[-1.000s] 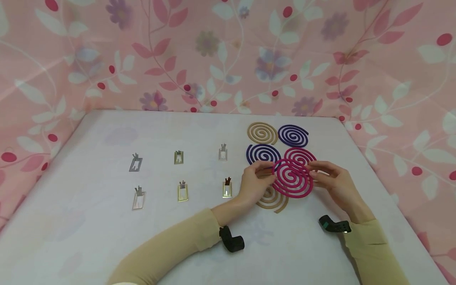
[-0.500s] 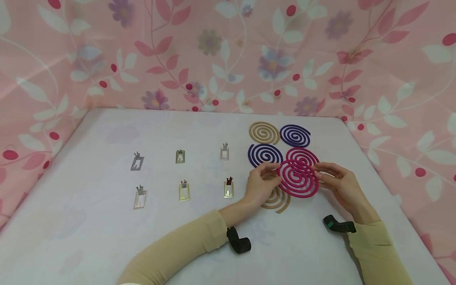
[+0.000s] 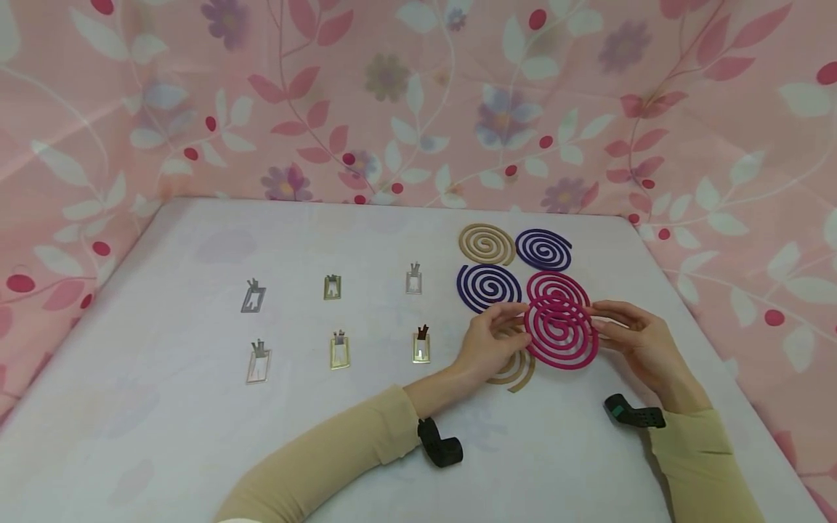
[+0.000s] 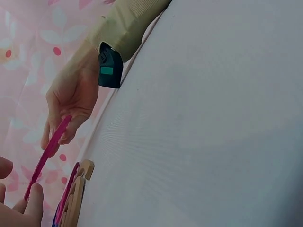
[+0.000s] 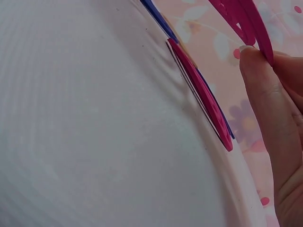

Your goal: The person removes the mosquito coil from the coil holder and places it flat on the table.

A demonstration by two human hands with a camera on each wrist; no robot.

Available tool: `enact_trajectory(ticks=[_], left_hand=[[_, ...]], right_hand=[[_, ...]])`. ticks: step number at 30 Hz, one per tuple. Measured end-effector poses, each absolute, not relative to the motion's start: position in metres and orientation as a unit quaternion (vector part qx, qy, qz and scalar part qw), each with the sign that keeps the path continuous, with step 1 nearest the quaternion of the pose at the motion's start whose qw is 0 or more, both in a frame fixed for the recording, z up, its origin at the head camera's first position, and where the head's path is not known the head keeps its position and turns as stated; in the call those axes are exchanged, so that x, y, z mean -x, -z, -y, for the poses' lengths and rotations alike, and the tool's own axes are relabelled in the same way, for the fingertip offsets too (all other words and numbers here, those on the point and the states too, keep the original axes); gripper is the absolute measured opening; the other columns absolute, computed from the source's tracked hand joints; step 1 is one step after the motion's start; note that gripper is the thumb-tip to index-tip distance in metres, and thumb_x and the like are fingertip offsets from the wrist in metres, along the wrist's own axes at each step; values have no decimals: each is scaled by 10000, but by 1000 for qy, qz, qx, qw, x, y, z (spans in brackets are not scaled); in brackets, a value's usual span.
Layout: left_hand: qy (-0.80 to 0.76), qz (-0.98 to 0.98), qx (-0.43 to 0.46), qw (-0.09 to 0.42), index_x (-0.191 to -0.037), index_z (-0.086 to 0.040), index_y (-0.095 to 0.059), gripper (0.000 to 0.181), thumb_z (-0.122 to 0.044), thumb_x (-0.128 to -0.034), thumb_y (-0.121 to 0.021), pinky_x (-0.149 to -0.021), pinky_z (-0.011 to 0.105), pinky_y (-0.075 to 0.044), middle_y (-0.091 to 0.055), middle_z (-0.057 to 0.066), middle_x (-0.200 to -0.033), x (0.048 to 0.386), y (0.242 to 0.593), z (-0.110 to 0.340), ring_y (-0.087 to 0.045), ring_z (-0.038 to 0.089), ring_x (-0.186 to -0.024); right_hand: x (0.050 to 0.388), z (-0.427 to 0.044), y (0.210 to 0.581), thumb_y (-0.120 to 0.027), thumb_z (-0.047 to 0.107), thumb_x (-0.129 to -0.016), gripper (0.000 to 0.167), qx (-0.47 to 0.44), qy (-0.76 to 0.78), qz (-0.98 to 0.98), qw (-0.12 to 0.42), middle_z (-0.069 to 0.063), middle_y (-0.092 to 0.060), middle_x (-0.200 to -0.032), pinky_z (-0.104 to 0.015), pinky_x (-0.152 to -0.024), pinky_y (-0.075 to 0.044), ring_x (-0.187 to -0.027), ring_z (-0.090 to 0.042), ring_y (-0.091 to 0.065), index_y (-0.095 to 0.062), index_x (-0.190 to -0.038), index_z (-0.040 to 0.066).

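A magenta spiral mosquito coil [image 3: 562,338] is held above the table between both hands. The left hand [image 3: 490,345] pinches its left edge, and the right hand [image 3: 641,341] pinches the opposite edge. From the left wrist view the raised coil [image 4: 49,151] appears almost edge-on. Under and behind it a second magenta coil [image 3: 557,280] lies flat, partly covered. Beside that lie a dark blue coil [image 3: 487,283] and, nearer, a tan coil [image 3: 519,374] partly hidden by the left hand. Farther back are another tan coil [image 3: 486,244] and another blue coil [image 3: 543,249].
Several small metal frame-shaped pieces, like bookmarks or clips, lie in two rows on the left: a silver one [image 3: 253,298], a gold one [image 3: 339,352] and one with a brown top [image 3: 421,347] among them. Floral cloth [image 3: 392,109] stands behind the white table [image 3: 163,436].
Both hands have shifted right with the magenta coil, which now sits slightly lower and covers less of the near tan coil. The coils on the table stay put.
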State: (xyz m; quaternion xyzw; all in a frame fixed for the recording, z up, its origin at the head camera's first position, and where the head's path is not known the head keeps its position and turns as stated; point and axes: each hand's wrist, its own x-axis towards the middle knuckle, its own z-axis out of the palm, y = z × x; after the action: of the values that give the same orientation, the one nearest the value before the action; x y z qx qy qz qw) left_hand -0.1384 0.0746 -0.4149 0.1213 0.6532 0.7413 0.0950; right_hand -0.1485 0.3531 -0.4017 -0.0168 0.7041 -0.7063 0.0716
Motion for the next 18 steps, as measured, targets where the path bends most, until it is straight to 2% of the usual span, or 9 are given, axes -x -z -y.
enact_trajectory(ticks=[3,6,13,18], left_hand=[[-738,-656,-127,97,-1286,-88,-629,421,-31,-878,-716,-1058,402,-484,-678,81,-1297,137,415,-75,-625,239,-1219],[-734,-658,-137,99,-1290,-73,-625,429,-25,-874,-720,-1081,415,-463,-680,91,-1293,136,414,-75,-624,259,-1228],[-746,-632,-163,130,-1321,-54,-603,456,16,-879,-692,-1101,439,-447,-638,133,-1349,135,416,-76,-585,282,-1273],[-747,-621,-182,155,-1349,-41,-574,479,28,-885,-666,-975,223,-517,-606,146,-1384,133,422,-78,-582,279,-1273]], right_hand=[[148,-357,402,-626,34,-967,320,13,710,-700,73,43,-748,-1080,-267,-766,-610,-950,-86,-714,-609,-1286,10],[147,-360,402,-619,22,-968,307,12,715,-695,73,31,-755,-1042,-266,-764,-610,-935,-86,-719,-616,-1276,28],[148,-366,402,-625,45,-971,395,6,689,-720,90,41,-746,-1068,-249,-776,-605,-944,-78,-715,-540,-1356,17],[148,-372,403,-639,78,-970,448,3,656,-747,110,59,-735,-1085,-233,-793,-597,-962,-71,-699,-495,-1390,17]])
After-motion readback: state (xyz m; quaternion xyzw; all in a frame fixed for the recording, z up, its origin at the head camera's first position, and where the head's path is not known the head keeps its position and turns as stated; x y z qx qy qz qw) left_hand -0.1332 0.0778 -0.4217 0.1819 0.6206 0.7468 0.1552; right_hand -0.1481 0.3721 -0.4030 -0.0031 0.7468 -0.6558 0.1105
